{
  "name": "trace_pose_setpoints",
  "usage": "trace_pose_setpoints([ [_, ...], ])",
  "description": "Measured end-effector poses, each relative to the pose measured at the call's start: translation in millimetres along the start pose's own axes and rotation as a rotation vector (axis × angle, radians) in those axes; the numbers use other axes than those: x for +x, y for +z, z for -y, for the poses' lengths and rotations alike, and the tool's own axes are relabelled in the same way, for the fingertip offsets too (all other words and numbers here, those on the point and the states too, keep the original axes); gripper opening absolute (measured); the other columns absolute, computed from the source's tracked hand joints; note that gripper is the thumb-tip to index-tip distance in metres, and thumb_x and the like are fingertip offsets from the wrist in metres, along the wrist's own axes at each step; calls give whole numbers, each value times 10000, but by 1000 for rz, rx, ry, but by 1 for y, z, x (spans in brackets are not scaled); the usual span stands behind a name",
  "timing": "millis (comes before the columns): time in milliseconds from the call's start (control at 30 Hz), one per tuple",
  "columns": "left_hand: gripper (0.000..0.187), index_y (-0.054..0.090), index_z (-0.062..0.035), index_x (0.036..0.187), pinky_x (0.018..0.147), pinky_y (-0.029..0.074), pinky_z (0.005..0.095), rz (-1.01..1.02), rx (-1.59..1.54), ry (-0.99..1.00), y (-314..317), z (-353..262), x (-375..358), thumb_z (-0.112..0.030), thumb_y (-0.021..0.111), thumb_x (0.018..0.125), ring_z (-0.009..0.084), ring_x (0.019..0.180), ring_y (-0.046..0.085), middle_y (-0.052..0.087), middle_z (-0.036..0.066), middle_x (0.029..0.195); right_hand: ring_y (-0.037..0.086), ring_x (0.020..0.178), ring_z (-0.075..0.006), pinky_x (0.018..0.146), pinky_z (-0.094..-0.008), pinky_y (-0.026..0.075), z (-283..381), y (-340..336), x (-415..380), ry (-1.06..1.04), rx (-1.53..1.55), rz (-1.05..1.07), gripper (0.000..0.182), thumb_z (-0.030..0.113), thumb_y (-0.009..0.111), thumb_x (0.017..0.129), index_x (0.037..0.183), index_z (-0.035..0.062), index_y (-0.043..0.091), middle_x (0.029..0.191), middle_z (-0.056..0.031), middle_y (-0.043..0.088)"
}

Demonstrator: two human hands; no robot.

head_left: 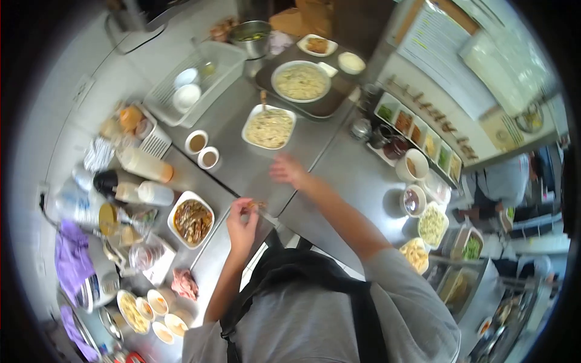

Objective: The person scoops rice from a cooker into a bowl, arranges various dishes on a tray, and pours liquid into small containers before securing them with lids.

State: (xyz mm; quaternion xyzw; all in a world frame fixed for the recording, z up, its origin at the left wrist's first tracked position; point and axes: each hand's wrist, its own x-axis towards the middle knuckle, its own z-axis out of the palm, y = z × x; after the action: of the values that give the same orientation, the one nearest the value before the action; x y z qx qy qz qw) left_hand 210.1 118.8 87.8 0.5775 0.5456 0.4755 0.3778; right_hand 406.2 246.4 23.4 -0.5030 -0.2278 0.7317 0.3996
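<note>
My left hand [242, 221] is over the counter's front edge, its fingertips pinched together around something small and brownish that I cannot make out. My right hand [287, 171] reaches over the steel counter, slightly blurred, fingers stretched out and holding nothing. Just beyond it stands a white square bowl [270, 129] of creamy, pale food, with a wooden-handled utensil [263, 100] leaning in it. Two small cups of brown sauce [197, 143] are to the left of that bowl. Nearer my left hand is a white dish [192, 220] of dark food in reddish-brown sauce.
A dark tray [261, 80] at the back carries a large round bowl [301, 81] of similar pale food. Along the right run garnish containers [417, 130] and several bowls. Squeeze bottles [145, 163], a pink cloth [184, 284] and food cups line the left. Another person [505, 181] is at far right.
</note>
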Motion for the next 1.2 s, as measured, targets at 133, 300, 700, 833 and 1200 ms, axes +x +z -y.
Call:
trace_pose_setpoints([
  [133, 311, 482, -38, 1136, 757, 443, 216, -16, -350, -110, 15, 24, 4, -16, 642, 869, 79, 868, 576, 638, 44, 951, 627, 982, -215, 896, -363, 533, -6, 7, -80, 182, 44, 321, 513, 352, 627, 922, 1294, 21, 502, 1171, -127, 599],
  [300, 366, 458, -14, 1174, 823, 452, 242, 90, -382, -17, 53, -9, 17, -33, 659, 868, 119, 887, 599, 641, 92, 1049, 659, 803, -170, 776, -289, 562, 23, -20, -110, -18, 154, 36, 388, 244, 743, 844, 1170, 65, 630, 970, -69, 669],
  [700, 383, 568, -21, 1085, 621, 521, 303, -59, -383, -649, -49, 90, -116, -379, 518, 961, 175, 711, 627, 654, 112, 837, 673, 836, -284, 767, -382, 521, 338, -252, -90, -947, -1491, -1034, 231, 249, 715, 777, 979, 141, 744, 922, -144, 702],
  [833, 584, 349, -128, 1362, 581, 545, 328, -609, -328, -788, -97, 97, -150, -539, 439, 958, 229, 632, 615, 637, 187, 943, 672, 878, -284, 794, -392, 516, 341, -296, -42, -879, -1474, -823, 376, 265, 715, 787, 1139, 138, 679, 987, -125, 703],
  [1200, 628, 203, -132, 1457, 604, 565, 357, -381, -304, -592, -184, 151, -67, -459, 435, 973, 265, 711, 635, 602, 254, 1083, 543, 506, -90, 485, -237, 416, 179, -284, -407, -517, -755, -1432, 484, 502, 606, 894, 784, 37, 685, 545, -4, 532],
])
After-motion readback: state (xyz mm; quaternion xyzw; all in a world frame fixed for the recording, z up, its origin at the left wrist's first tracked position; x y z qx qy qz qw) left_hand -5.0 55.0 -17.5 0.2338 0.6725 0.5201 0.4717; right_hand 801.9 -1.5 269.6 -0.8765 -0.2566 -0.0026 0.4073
